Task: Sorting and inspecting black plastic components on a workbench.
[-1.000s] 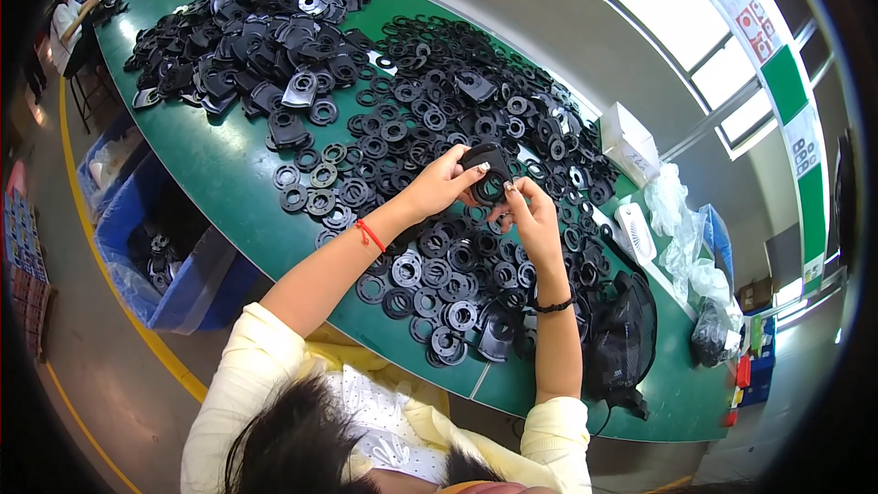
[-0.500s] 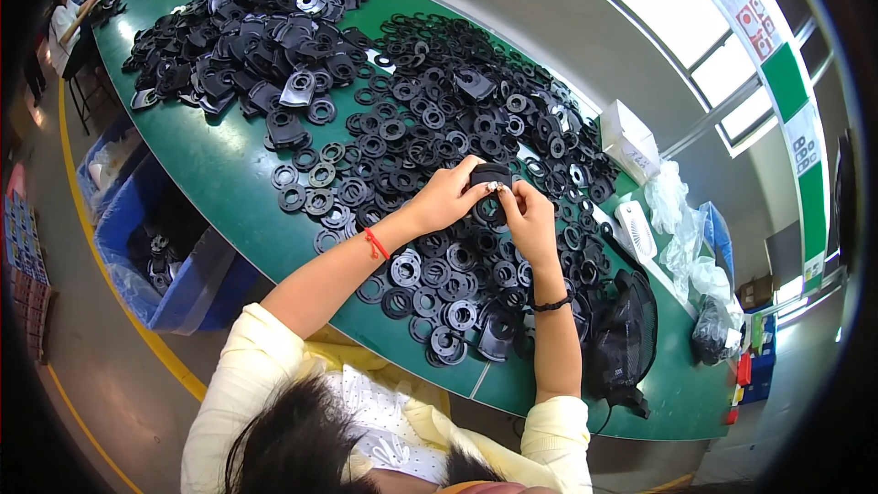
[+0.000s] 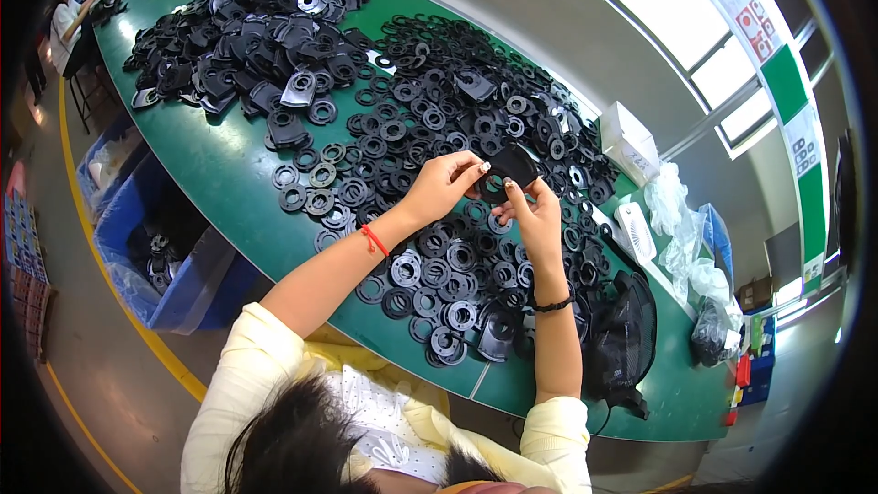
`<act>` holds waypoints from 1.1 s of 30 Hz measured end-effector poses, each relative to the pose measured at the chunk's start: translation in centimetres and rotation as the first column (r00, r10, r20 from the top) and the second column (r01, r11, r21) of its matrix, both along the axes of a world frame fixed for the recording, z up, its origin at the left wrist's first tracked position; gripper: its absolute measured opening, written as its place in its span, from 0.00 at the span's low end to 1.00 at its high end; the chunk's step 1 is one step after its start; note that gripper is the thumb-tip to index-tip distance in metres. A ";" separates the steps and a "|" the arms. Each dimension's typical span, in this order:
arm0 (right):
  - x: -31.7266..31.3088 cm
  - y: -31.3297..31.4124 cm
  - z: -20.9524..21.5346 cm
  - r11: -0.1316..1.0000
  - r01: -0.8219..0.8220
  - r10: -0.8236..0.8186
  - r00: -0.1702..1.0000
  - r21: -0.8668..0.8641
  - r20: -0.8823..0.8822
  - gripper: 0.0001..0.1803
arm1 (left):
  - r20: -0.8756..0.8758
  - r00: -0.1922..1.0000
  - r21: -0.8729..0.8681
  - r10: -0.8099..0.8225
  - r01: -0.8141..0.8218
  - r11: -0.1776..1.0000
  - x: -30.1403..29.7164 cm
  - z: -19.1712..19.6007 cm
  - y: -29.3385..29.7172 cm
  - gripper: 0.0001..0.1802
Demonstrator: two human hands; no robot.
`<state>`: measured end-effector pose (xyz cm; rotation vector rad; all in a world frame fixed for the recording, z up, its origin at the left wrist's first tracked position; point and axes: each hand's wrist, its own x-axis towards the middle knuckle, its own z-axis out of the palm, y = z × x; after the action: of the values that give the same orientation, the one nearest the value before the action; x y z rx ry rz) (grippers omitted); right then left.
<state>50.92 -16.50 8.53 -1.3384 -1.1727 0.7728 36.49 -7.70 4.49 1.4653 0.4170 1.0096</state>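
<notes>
A black plastic cover with a round hole (image 3: 518,163) is held up between my two hands over the pile, its ring-shaped end toward me. My left hand (image 3: 444,185) pinches the cover's left edge with thumb and fingers. My right hand (image 3: 532,212) grips its near right side, thumb on the rim by the hole and fingers underneath. Below and around my hands lie many loose black plastic rings (image 3: 426,267), overlapping on the green table. Whether a ring is seated in the held cover, I cannot make out.
A large heap of black covers (image 3: 265,37) rises at the far left of the green table (image 3: 224,187). Blue bins (image 3: 169,256) stand below its left edge. On the right are a black mesh bag (image 3: 626,334), a white box (image 3: 628,139), a small white fan-like device (image 3: 636,229) and clear plastic bags (image 3: 677,220).
The cover has been tilted so its flat face and hole now show. My left hand has shifted slightly left, and the right hand's fingers have opened out beneath the cover.
</notes>
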 end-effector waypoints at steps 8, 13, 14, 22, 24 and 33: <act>-0.6 0.0 -0.5 0.999 -0.022 0.023 1.000 -0.039 0.015 0.09 | 0.011 0.928 0.368 0.371 -0.349 0.862 0.3 -0.5 -0.2 0.11; 0.9 -0.1 0.1 0.990 -0.033 0.055 0.986 -0.137 0.155 0.11 | -0.238 0.966 0.020 -0.104 0.112 0.994 -0.7 -0.4 1.6 0.13; 1.2 -0.3 0.1 0.976 -0.034 0.078 0.977 -0.214 0.200 0.13 | -0.317 0.935 -0.018 -0.160 0.163 0.986 -1.2 -0.2 2.2 0.13; 2.1 -0.7 0.4 0.962 0.009 0.141 0.840 -0.273 0.523 0.13 | 0.197 0.856 -0.243 0.478 -0.430 0.870 -5.2 -0.1 7.2 0.15; 2.4 -0.7 0.2 0.964 0.029 0.120 0.841 -0.265 0.528 0.13 | 0.282 0.819 -0.426 0.500 -0.360 0.830 -6.5 0.4 7.8 0.25; 3.6 -0.4 -1.3 0.979 0.074 0.099 0.641 -0.190 0.761 0.13 | -0.177 0.819 0.243 0.546 -0.501 0.830 -5.0 -1.6 7.5 0.13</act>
<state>54.49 -16.94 7.22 -1.9344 -1.8051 0.3003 31.54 -0.21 2.85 1.6922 0.9699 1.3393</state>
